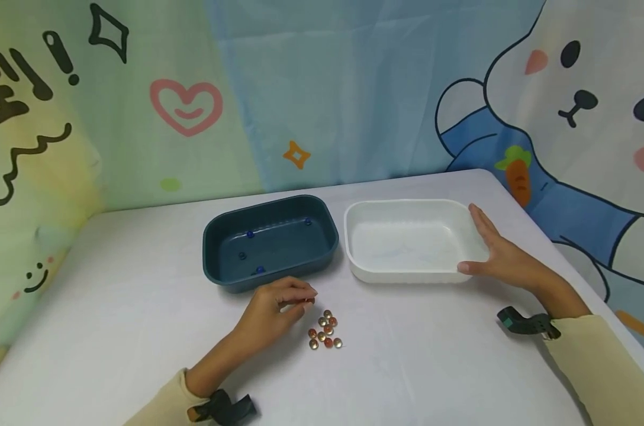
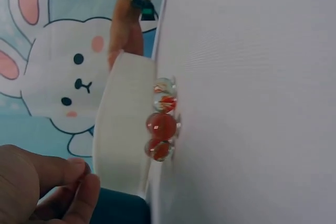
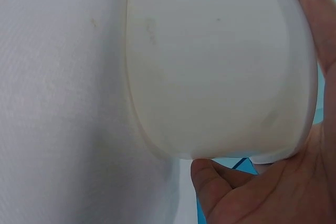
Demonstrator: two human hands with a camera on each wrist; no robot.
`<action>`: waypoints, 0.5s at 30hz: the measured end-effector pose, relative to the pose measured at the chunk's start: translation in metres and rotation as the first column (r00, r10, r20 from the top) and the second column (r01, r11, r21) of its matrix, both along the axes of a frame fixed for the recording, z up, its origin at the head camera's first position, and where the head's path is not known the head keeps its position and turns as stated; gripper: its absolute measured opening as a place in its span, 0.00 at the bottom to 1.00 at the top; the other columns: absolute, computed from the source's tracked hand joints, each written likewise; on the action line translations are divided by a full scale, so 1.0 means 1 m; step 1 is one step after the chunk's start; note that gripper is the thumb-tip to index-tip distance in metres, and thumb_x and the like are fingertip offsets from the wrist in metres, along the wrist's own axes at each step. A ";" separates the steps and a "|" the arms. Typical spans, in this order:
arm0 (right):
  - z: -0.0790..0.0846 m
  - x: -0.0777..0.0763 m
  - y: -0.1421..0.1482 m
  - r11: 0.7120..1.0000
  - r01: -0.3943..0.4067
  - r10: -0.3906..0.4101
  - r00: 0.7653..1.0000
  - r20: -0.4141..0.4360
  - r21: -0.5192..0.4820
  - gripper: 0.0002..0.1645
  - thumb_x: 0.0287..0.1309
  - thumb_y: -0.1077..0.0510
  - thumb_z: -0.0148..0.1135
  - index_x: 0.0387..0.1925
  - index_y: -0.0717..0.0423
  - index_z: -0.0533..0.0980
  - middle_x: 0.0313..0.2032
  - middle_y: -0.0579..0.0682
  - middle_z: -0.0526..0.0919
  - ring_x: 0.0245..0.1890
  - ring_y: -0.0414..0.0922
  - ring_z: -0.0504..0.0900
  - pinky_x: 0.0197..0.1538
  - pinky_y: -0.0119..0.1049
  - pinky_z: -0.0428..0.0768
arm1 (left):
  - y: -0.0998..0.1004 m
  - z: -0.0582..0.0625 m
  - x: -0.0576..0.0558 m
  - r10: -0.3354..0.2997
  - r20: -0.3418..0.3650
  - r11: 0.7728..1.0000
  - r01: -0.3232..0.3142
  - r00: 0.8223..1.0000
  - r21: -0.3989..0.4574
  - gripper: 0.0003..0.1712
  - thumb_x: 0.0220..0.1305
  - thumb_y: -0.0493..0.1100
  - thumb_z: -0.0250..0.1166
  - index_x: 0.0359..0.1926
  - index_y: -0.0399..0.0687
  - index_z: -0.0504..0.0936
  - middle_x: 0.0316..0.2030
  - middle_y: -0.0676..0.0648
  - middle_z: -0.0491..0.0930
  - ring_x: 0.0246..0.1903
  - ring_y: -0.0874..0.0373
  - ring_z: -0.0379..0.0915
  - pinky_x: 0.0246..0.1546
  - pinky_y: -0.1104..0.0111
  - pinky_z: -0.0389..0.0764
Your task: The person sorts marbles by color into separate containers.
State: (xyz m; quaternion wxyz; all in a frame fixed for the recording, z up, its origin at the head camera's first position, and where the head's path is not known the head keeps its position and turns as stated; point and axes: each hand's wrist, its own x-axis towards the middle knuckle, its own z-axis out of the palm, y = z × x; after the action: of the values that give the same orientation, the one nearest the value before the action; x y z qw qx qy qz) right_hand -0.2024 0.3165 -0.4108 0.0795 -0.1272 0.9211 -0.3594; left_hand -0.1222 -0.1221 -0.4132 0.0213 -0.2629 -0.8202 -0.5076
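Observation:
My left hand [image 1: 273, 309] pinches a red marble [image 1: 310, 300] between thumb and fingers, just in front of the dark blue tray [image 1: 237, 286]. In the left wrist view the fingertips [image 2: 77, 170] mostly hide that marble. Beside the hand, several red and clear marbles [image 1: 328, 329] lie in a loose cluster on the white cloth. My right hand [image 1: 505, 260] grips the right end of the white tray [image 1: 402, 276], thumb at the near corner and fingers along the far side. The right wrist view shows the thumb [image 3: 210, 182] against the tray's end wall.
A few dark blue marbles [image 1: 250, 235] lie spread over the floor of the dark blue tray. The two trays stand side by side with a narrow gap. Behind the table [image 1: 114, 307] hangs a printed cloth [image 1: 343, 89] with a cartoon animal.

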 end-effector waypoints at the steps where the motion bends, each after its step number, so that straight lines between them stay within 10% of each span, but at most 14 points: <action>1: 0.000 0.000 0.001 1.000 0.003 -0.003 1.000 0.001 0.002 0.75 0.48 0.47 0.73 0.74 0.38 0.23 0.74 0.49 0.20 0.71 0.69 0.34 0.52 0.77 0.54 | 0.002 0.001 -0.002 0.005 -0.003 1.000 -0.005 1.000 0.005 0.13 0.56 0.23 0.66 0.42 0.33 0.86 0.41 0.49 0.82 0.43 0.58 0.79 0.47 0.69 0.79; 15: 0.000 0.001 0.000 1.000 -0.013 0.012 1.000 -0.011 -0.018 0.74 0.49 0.47 0.73 0.74 0.37 0.23 0.74 0.48 0.20 0.71 0.69 0.33 0.51 0.78 0.52 | 0.027 0.015 -0.033 0.073 0.004 0.996 -0.073 0.997 0.047 0.10 0.59 0.29 0.67 0.43 0.37 0.87 0.41 0.48 0.83 0.43 0.59 0.79 0.45 0.70 0.80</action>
State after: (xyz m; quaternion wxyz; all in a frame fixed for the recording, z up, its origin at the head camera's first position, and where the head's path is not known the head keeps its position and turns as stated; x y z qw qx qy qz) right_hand -0.2015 0.3167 -0.4104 0.0758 -0.1355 0.9175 -0.3663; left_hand -0.1548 -0.0948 -0.3983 0.0453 -0.2315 -0.8173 -0.5258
